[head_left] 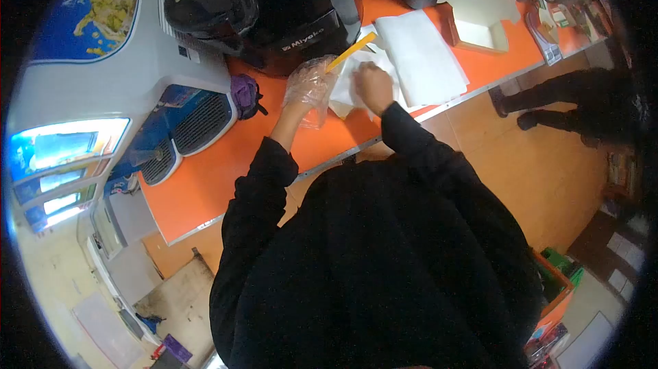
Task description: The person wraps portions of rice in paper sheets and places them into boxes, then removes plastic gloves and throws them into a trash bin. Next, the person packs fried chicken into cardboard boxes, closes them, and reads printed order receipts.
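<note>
Gloved left hand (pixel 311 83), upper centre, curled against yellow stick (pixel 352 52); right hand (pixel 374 87) fisted over white paper (pixel 345 82); both holds unclear.

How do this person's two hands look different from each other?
The left hand is wrapped in clear plastic, while the right hand shows no such covering. A yellow stick juts out by the left hand; the right hand is blurred and curled over white paper. Both come out of black sleeves above an orange table.
</note>
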Tool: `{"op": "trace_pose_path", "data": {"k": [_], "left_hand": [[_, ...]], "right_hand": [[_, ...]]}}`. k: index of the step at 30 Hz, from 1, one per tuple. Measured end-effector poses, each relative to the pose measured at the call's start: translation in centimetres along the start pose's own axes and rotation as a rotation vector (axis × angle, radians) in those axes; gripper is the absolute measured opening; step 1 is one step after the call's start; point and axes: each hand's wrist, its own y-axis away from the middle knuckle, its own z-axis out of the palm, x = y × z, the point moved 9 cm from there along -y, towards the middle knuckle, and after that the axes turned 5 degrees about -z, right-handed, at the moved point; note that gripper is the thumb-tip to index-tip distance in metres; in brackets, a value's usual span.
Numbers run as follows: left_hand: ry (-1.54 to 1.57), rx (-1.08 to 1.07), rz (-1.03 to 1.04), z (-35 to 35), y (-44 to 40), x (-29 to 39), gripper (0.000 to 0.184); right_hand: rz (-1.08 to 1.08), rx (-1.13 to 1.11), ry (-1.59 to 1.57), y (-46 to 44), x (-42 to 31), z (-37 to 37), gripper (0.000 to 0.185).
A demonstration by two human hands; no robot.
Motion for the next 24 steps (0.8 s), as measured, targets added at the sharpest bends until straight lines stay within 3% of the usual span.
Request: {"op": "trace_pose_path", "data": {"k": [2, 3, 5, 7, 10, 13, 15, 16, 18, 19, 21, 23, 24], "left_hand": [[0.131, -0.001, -0.16, 0.4, -0.3, -1.6, 0.044], [0.094, -0.011, -0.163, -0.4, -0.3, -2.9, 0.044], [0.2, 0.072, -0.119, -0.5, -0.2, -1.7, 0.031], [0.26, 0.064, -0.055, 0.4, -0.2, -1.2, 0.036], [0.276, 0.075, 0.015, 0.4, -0.4, -1.0, 0.041], [0.304, 0.061, 0.007, 0.8, -0.4, -1.3, 0.04], [0.36, 0.044, -0.011, 1.3, -0.7, -1.8, 0.04], [0.312, 0.097, 0.03, 1.2, -0.6, -1.8, 0.04], [0.27, 0.146, 0.071, 0.7, -0.4, -1.2, 0.04], [0.333, 0.121, 0.057, 0.3, -0.4, -0.8, 0.04], [0.393, 0.1, 0.045, -0.1, 0.1, 0.0, 0.04], [0.09, 0.76, 0.093, -4.8, 4.8, 1.9, 0.038], [-0.063, 0.885, 0.103, -4.2, 7.5, 3.8, 0.04]], "right_hand": [[0.013, -0.015, 0.101, -0.4, -0.3, 2.8, 0.009], [0.027, -0.003, 0.068, -1.0, -1.6, 4.2, 0.009], [0.007, -0.22, 0.224, 0.2, -0.8, 6.3, 0.009], [0.047, -0.243, 0.241, 0.3, -0.1, 6.5, 0.011], [0.054, -0.068, 0.26, -0.7, 0.0, 6.1, 0.007], [-0.059, -0.003, 0.195, -0.2, -0.7, 6.9, 0.009], [-0.39, -0.084, 0.412, 0.5, -3.3, 7.4, 0.011], [-0.392, -0.086, 0.412, 0.2, -3.3, 6.7, 0.011], [-0.56, -0.406, 0.449, 1.1, -3.8, 8.5, 0.012], [-0.558, -0.407, 0.451, 1.1, -3.4, 9.2, 0.012], [-0.233, -0.065, 0.49, -0.6, -0.4, 8.9, 0.018], [-0.246, -0.053, 0.404, 0.1, 1.5, 11.3, 0.022], [-0.256, -0.044, 0.314, 0.1, 2.2, 11.8, 0.027]]}}
